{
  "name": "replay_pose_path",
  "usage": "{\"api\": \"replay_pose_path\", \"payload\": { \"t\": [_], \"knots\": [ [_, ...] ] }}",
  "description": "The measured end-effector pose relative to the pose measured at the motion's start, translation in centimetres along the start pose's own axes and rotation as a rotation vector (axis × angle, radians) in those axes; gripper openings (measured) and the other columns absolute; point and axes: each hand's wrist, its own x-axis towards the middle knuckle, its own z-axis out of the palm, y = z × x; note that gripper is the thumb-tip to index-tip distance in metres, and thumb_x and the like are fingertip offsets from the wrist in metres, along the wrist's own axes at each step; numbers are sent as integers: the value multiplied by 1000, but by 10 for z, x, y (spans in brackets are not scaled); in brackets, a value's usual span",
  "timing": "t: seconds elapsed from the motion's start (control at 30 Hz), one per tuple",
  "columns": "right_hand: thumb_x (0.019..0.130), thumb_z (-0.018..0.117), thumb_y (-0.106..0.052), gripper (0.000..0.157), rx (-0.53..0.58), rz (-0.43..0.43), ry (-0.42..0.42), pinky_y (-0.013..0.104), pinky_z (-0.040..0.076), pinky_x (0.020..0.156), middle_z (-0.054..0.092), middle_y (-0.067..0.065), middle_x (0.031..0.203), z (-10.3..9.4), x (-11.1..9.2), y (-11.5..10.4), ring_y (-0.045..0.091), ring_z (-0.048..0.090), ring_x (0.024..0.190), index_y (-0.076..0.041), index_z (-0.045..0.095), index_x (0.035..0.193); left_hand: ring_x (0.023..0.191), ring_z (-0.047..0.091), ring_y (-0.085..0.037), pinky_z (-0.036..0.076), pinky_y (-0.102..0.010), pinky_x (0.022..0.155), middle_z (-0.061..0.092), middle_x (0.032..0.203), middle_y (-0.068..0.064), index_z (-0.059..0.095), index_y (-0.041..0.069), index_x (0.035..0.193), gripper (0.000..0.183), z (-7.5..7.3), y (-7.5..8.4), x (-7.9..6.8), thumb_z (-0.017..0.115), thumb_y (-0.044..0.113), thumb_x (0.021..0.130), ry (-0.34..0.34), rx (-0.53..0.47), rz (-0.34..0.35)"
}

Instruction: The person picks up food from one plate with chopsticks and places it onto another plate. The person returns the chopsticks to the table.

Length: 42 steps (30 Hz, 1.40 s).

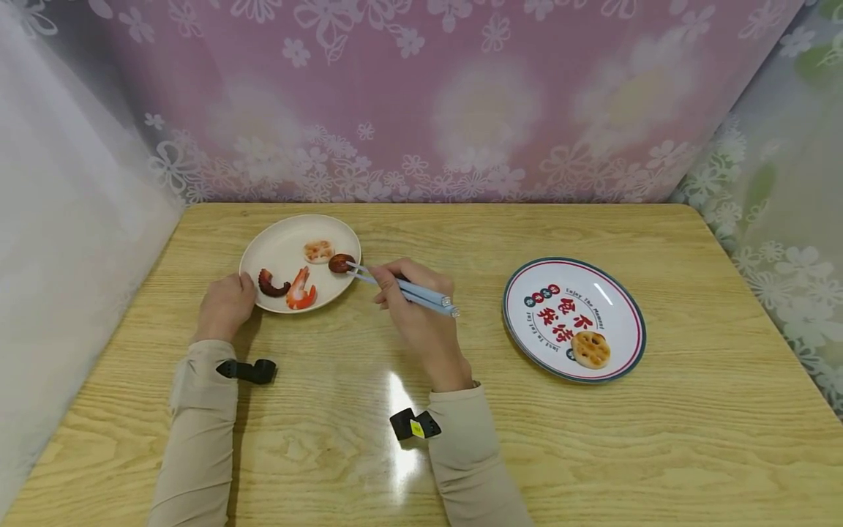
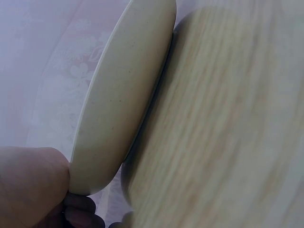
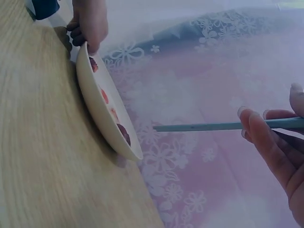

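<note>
My left hand point(image 1: 226, 307) pinches the near-left rim of a cream plate point(image 1: 276, 245), thumb above and fingers curled below, as the left wrist view also shows. On the plate lie a curled dark octopus tentacle point(image 1: 271, 284), a red-and-white shrimp point(image 1: 301, 290), a pale lotus root slice point(image 1: 319, 252) and a shiny brown roundish food piece point(image 1: 339, 263). A pair of light blue chopsticks point(image 1: 421, 293) is held in my right hand point(image 1: 424, 315). Their tips overlap the brown piece in the head view; in the right wrist view they hover apart from the plate point(image 3: 102, 118).
To the right stands a white plate point(image 1: 619, 293) with a dark blue rim and red lettering, holding a browned lotus root slice point(image 1: 590, 350). All rests on a wood-grain table point(image 1: 342, 454). A pink flowered curtain point(image 1: 395, 110) hangs behind its far edge.
</note>
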Motion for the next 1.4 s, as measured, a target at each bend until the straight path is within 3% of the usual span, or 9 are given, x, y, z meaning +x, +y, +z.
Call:
{"api": "replay_pose_path", "payload": {
  "t": [0.23,0.53,0.63,0.77,0.87,1.07,1.4],
  "knots": [
    [96,62,-19,25,-54,20,21,27,51,50,66,5,64,-17,2,-12,8,62,54,0,70,81,84,54,-40,45,-53,75,56,107,-37,56,-13,99,56,0,2,-1,16,26,104,-4,5,5],
    [96,61,-19,26,-174,14,87,24,47,46,65,5,61,-45,4,-33,7,61,53,-1,70,81,84,54,-39,45,-53,74,56,107,-37,56,-14,100,57,1,2,-1,16,26,104,2,8,-1],
    [97,59,-22,28,-237,76,139,24,45,44,65,6,61,-59,3,-37,11,62,53,0,71,83,86,55,-41,46,-54,75,56,109,-38,57,-13,101,57,2,1,-1,16,27,103,-2,9,-4],
    [98,57,-33,34,-308,265,235,25,48,46,65,8,64,-83,-1,-41,12,63,53,-4,71,87,92,56,-45,45,-55,77,55,112,-39,57,-11,101,57,2,0,-2,16,29,103,-10,5,-7],
    [97,58,-36,36,-308,349,326,26,51,49,65,11,65,-102,-4,-45,10,63,50,-4,70,87,92,55,-46,45,-56,76,54,112,-40,57,-11,99,57,0,0,-2,16,29,103,-6,1,-5],
    [94,63,-32,33,-285,385,448,24,52,51,65,3,62,-125,-7,-54,10,63,47,-2,70,86,88,55,-43,45,-54,72,56,107,-37,57,-8,92,55,0,-1,-1,17,29,103,15,-2,-2],
    [92,65,-35,34,-284,426,450,23,51,52,65,2,57,-131,-9,-60,11,63,48,-3,70,85,92,55,-45,45,-56,76,55,110,-38,57,-8,95,56,0,-1,-2,16,29,103,-1,2,-12]
  ]
}}
